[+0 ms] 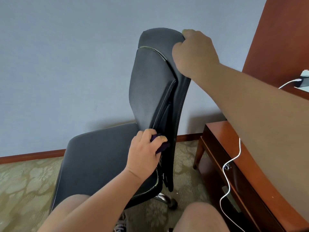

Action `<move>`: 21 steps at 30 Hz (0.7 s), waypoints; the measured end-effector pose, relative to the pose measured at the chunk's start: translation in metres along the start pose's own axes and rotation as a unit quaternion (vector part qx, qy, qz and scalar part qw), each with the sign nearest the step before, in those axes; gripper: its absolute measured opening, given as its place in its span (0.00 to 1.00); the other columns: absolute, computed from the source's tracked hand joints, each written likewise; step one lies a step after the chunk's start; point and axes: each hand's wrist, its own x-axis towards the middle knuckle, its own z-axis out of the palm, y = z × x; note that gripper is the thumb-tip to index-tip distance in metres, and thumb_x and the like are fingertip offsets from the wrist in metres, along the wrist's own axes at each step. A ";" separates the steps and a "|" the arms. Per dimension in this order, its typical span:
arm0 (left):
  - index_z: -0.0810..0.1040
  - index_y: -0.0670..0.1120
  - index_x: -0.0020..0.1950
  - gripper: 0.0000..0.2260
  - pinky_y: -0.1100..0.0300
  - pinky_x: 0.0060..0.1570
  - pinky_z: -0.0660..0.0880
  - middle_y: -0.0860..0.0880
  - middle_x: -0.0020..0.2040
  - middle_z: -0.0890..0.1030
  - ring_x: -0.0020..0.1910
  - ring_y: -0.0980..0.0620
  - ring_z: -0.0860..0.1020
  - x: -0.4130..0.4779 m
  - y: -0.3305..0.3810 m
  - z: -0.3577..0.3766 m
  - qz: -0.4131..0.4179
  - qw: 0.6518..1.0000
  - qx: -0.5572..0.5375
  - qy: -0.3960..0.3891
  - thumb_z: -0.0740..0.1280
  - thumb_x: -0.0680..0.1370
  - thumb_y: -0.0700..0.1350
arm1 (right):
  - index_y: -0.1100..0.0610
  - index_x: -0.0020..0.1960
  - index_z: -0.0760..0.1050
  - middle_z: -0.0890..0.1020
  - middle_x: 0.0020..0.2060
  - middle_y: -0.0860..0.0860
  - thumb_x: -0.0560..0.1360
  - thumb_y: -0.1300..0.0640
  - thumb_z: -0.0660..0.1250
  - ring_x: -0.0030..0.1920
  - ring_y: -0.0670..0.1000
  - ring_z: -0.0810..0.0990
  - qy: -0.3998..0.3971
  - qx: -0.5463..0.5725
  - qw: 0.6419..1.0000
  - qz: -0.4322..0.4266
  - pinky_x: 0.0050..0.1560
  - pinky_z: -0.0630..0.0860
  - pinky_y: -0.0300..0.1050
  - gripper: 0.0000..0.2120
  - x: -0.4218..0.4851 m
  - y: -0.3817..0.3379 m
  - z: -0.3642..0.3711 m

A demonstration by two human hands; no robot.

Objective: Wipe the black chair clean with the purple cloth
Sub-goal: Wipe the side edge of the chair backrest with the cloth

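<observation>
Beside a wooden table (222,148), the left hand (143,153) pressed a purple cloth (161,145) (mostly hidden) against the black chair (150,84); the right hand (194,51) gripped its top.

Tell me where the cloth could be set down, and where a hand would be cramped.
Free: the seat, bare from its far edge to the left hand; the carpet between it and the baseboard. Crowded: the base of the backrest, where the left hand presses the purple cloth, and the gap beside the desk, where a white cable hangs.
</observation>
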 end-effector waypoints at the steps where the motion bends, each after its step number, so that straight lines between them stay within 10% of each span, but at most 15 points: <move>1: 0.78 0.53 0.56 0.18 0.51 0.44 0.73 0.48 0.53 0.74 0.45 0.47 0.72 0.004 -0.003 0.001 0.018 1.000 0.009 -0.006 0.74 0.69 0.40 | 0.51 0.35 0.57 0.65 0.34 0.47 0.71 0.62 0.53 0.32 0.47 0.61 -0.002 0.001 1.000 -0.005 0.31 0.57 0.44 0.09 0.003 0.002 0.000; 7: 0.75 0.52 0.57 0.16 0.52 0.40 0.72 0.47 0.53 0.74 0.43 0.47 0.71 0.016 -0.026 -0.003 0.121 0.991 0.045 -0.036 0.71 0.71 0.41 | 0.52 0.35 0.56 0.64 0.33 0.46 0.72 0.63 0.53 0.31 0.48 0.61 -0.014 0.000 1.000 -0.022 0.31 0.57 0.44 0.10 0.021 0.012 0.004; 21: 0.72 0.51 0.54 0.19 0.53 0.47 0.76 0.49 0.52 0.73 0.49 0.48 0.74 0.025 -0.025 0.012 -0.038 0.994 -0.098 0.022 0.74 0.68 0.39 | 0.53 0.36 0.54 0.61 0.32 0.50 0.73 0.63 0.53 0.33 0.50 0.58 -0.019 0.013 0.999 -0.040 0.33 0.56 0.44 0.11 0.032 0.023 0.005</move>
